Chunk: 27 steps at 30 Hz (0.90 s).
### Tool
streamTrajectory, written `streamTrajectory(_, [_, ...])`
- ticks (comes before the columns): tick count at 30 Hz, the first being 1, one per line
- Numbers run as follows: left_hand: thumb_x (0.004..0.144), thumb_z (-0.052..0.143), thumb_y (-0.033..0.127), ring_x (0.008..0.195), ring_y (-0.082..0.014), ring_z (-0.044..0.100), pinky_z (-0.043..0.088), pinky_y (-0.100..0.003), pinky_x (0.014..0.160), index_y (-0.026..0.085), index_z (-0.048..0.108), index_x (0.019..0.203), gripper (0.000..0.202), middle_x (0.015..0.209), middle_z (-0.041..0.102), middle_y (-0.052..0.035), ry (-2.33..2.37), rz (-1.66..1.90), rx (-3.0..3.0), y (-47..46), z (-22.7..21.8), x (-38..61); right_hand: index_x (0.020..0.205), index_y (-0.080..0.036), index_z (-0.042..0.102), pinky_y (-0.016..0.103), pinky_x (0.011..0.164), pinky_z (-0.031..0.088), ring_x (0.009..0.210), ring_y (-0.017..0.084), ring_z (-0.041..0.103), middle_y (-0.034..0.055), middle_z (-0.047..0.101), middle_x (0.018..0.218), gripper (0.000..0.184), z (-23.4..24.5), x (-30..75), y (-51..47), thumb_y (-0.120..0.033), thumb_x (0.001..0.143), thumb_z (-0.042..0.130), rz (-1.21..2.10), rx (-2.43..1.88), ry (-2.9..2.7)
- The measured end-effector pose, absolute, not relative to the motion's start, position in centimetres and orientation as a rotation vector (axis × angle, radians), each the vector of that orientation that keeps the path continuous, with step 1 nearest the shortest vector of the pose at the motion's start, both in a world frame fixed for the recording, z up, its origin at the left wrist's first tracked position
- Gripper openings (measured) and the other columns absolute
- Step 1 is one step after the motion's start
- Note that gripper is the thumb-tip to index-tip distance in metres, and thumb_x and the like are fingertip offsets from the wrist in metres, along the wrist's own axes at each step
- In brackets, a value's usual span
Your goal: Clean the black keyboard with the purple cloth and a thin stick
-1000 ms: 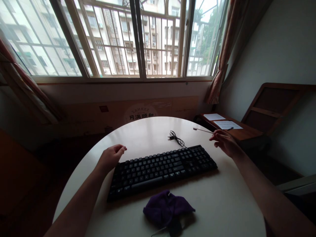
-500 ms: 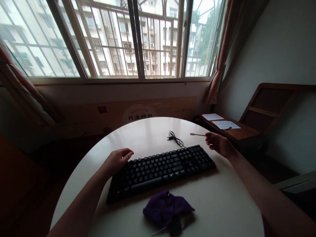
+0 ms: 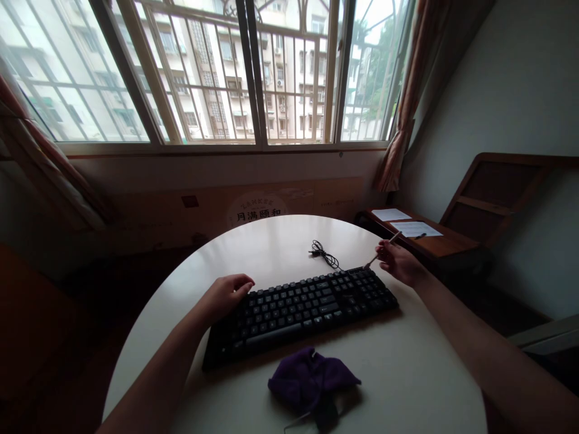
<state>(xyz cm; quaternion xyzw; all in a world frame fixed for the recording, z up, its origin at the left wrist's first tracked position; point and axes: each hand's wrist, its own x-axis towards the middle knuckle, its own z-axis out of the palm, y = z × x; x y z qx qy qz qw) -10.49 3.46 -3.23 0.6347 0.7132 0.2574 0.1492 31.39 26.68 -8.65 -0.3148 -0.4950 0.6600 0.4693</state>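
Note:
A black keyboard (image 3: 303,310) lies across the round white table (image 3: 271,247). My left hand (image 3: 225,296) rests curled on the keyboard's left end, gripping its edge. My right hand (image 3: 398,263) is pinched on a thin stick (image 3: 380,252), perhaps a cotton swab, whose lower tip points down at the keyboard's far right corner. The keyboard's coiled black cable (image 3: 323,253) lies just behind it. A crumpled purple cloth (image 3: 312,383) sits in front of the keyboard near the table's front edge.
A low wooden side table (image 3: 429,241) with two sheets of paper (image 3: 414,228) stands to the right, next to a wooden frame (image 3: 502,193) leaning on the wall. A barred window (image 3: 248,72) and curtains are behind the table.
My left hand slid right and came to rest on the keyboard's left end. My right hand moved in and tilted the stick from level to pointing down at the keyboard's right corner.

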Motion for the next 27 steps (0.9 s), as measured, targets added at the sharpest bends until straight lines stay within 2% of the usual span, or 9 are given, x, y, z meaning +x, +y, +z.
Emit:
streamTrajectory(3, [0.078, 0.05, 0.054, 0.082, -0.0253, 0.065, 0.05, -0.034, 0.077, 0.023, 0.071, 0.087, 0.039, 0.09, 0.074, -0.0049, 2.039, 0.752, 1.816, 3.4, -3.5, -10.7, 0.101, -0.021, 0.053, 0.016, 0.041, 0.038, 0.053, 0.008, 0.051, -0.0003, 0.058, 0.072, 0.019, -7.3, 30.0, 27.7, -0.032, 0.086, 0.059, 1.667, -0.857, -1.218])
streamTrajectory(7, [0.079, 0.049, 0.055, 0.082, -0.0244, 0.066, 0.05, -0.033, 0.076, 0.022, 0.071, 0.088, 0.041, 0.087, 0.074, -0.005, 2.018, 0.789, 1.798, 3.4, -3.8, -11.3, 0.109, -0.019, 0.055, 0.016, 0.042, 0.04, 0.054, 0.009, 0.054, 0.0005, 0.059, 0.069, 0.024, -4.8, 27.2, 28.7, -0.028, 0.087, 0.058, 1.708, -0.916, -1.25])
streamTrajectory(10, [0.083, 0.045, 0.056, 0.081, -0.0233, 0.066, 0.05, -0.032, 0.075, 0.021, 0.071, 0.09, 0.045, 0.085, 0.073, -0.0052, 2.004, 0.809, 1.801, 3.5, -4.1, -11.8, 0.111, -0.018, 0.055, 0.014, 0.037, 0.031, 0.052, 0.008, 0.053, 0.0009, 0.06, 0.068, 0.025, -4.2, 24.8, 29.0, -0.029, 0.088, 0.055, 1.647, -0.977, -1.346])
streamTrajectory(13, [0.084, 0.042, 0.057, 0.081, -0.0227, 0.066, 0.05, -0.031, 0.073, 0.021, 0.071, 0.092, 0.047, 0.086, 0.073, -0.0054, 1.988, 0.805, 1.799, 3.6, -4.3, -12.1, 0.109, -0.017, 0.054, 0.014, 0.034, 0.024, 0.043, 0.006, 0.045, -0.0013, 0.057, 0.06, 0.027, -5.5, 23.1, 29.1, -0.033, 0.088, 0.055, 1.599, -1.002, -1.459])
streamTrajectory(17, [0.083, 0.044, 0.058, 0.08, -0.023, 0.065, 0.05, -0.031, 0.073, 0.02, 0.071, 0.091, 0.047, 0.086, 0.072, -0.0058, 1.988, 0.792, 1.779, 3.8, -4.4, -12.1, 0.095, -0.015, 0.057, 0.014, 0.031, 0.019, 0.036, 0.003, 0.033, -0.005, 0.048, 0.052, 0.03, -7.8, 22.5, 29.6, -0.041, 0.081, 0.063, 1.514, -0.988, -1.513])
streamTrajectory(22, [0.08, 0.047, 0.058, 0.083, -0.0248, 0.065, 0.05, -0.033, 0.075, 0.02, 0.071, 0.089, 0.045, 0.086, 0.073, -0.0065, 1.995, 0.782, 1.745, 3.9, -4.0, -11.9, 0.092, -0.015, 0.058, 0.014, 0.029, 0.018, 0.034, 0.002, 0.032, -0.0062, 0.043, 0.052, 0.041, -8.4, 23.9, 30.3, -0.052, 0.077, 0.064, 1.427, -0.963, -1.48])
streamTrajectory(27, [0.079, 0.05, 0.057, 0.085, -0.0251, 0.064, 0.05, -0.034, 0.077, 0.023, 0.071, 0.089, 0.042, 0.091, 0.073, -0.0061, 2.006, 0.748, 1.792, 3.5, -3.0, -10.4, 0.099, -0.015, 0.06, 0.015, 0.028, 0.021, 0.033, 0.003, 0.035, -0.0055, 0.044, 0.051, 0.041, -8.1, 24.3, 29.5, -0.052, 0.082, 0.058, 1.319, -0.937, -1.518])
